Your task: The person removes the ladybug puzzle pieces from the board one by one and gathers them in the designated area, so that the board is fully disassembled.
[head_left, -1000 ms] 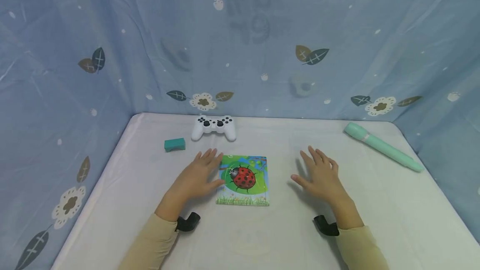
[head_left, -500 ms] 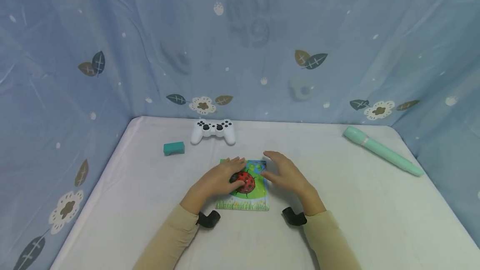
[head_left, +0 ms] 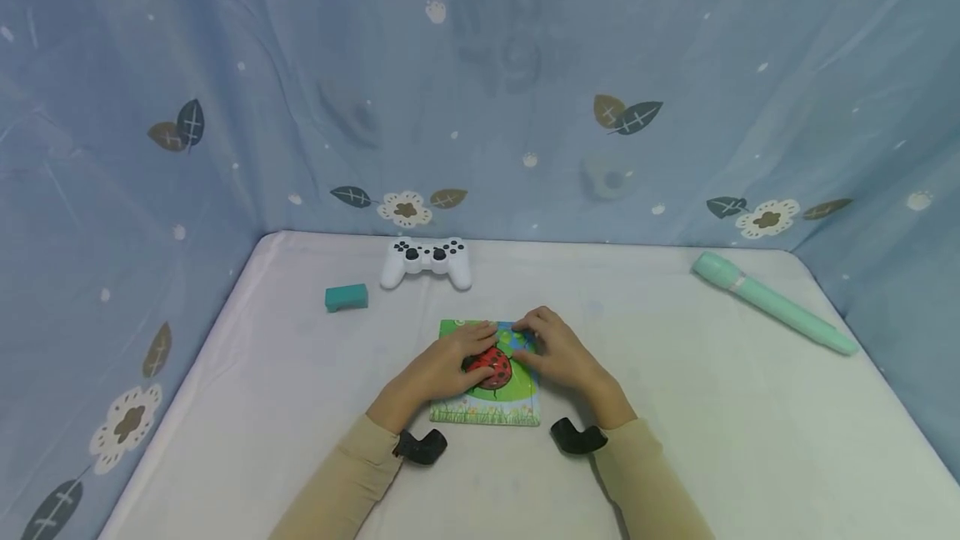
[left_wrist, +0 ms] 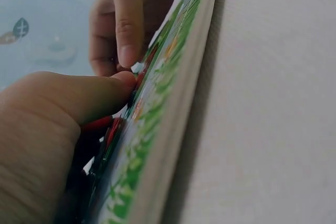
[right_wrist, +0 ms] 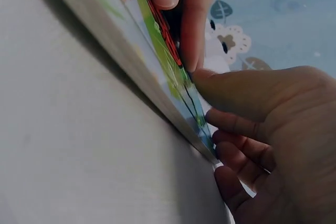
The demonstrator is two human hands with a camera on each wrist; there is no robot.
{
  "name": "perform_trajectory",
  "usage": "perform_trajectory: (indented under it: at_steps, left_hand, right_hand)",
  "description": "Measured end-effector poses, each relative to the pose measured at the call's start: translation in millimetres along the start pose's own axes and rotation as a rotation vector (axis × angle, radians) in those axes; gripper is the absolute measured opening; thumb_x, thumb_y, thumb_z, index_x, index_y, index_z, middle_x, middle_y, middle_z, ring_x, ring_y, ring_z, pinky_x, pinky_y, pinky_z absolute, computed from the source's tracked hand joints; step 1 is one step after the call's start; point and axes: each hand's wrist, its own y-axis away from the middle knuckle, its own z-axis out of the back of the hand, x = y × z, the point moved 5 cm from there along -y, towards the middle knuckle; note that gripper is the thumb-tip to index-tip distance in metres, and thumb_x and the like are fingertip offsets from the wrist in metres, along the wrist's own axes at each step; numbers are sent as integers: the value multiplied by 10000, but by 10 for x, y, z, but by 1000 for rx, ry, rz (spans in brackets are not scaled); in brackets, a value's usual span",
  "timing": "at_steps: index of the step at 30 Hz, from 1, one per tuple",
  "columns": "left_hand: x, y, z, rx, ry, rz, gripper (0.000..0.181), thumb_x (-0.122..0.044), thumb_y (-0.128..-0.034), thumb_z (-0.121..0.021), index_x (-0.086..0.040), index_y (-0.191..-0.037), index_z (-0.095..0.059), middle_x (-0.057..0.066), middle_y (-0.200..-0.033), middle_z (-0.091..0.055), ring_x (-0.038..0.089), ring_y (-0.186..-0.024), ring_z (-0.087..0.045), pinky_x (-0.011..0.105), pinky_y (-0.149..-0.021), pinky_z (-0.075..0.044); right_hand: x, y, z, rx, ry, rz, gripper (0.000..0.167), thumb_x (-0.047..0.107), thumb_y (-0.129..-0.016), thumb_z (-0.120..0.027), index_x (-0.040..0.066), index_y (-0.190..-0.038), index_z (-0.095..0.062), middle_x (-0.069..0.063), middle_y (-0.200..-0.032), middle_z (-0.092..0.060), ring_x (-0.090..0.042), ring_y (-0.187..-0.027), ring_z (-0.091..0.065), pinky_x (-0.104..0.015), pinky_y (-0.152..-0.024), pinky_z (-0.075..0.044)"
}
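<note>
A person in beige sleeves worked over a ladybug picture board, which lay flat on a white-covered desk, well in from its far edge. The left hand rested over the board's left half with fingers extended, its thumb on the red ladybug. The right hand reached over the board's far right corner with fingers bent and thumb apart from the index finger; whether they gripped it could not be told. A white game controller sat by the desk's far edge, a teal block nearer the left edge, and a mint-green stick-shaped object slanted from near the far right corner along the right edge.
</note>
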Motion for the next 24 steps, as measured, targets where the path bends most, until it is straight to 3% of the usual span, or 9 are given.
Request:
perform_trajectory:
  at_steps: [8,14,19,24]
  left_hand:
    - [11,11,-1,-25,-5,-5,559,-343,-912,-627,-52,-1373,-500,80,-1458,-451,259,-1367,-393,412,-1099,-397]
    - [7,-15,7,10,-22,-12,570,-378,-922,-603,-47,-1373,-495,74,-1466,-439,249,-1384,-368,398,-1121,-371]
    - [-5,-16,45,4,-34,2,566,-356,-915,-620,-36,-1366,-500,87,-1459,-445,259,-1376,-378,402,-1116,-376]
    - [-23,-16,35,28,-47,-2,570,-373,-925,-600,-34,-1370,-492,91,-1462,-440,258,-1374,-381,396,-1114,-380]
  right_hand:
    - [6,1,-15,15,18,8,362,233,-841,-723,47,-1125,-599,-82,-1108,-513,-218,-1025,-507,-429,-916,-489]
    - [27,-38,15,39,46,17,343,222,-827,-731,34,-1086,-607,-81,-1090,-533,-231,-1027,-519,-439,-933,-487]
    - [6,-116,8,63,57,11,342,232,-811,-744,43,-1059,-604,-68,-1067,-528,-213,-1006,-520,-421,-935,-488]
    - [-35,-135,-22,90,0,-28,330,230,-801,-740,63,-1035,-578,-67,-1049,-495,-196,-978,-489,-419,-913,-479]
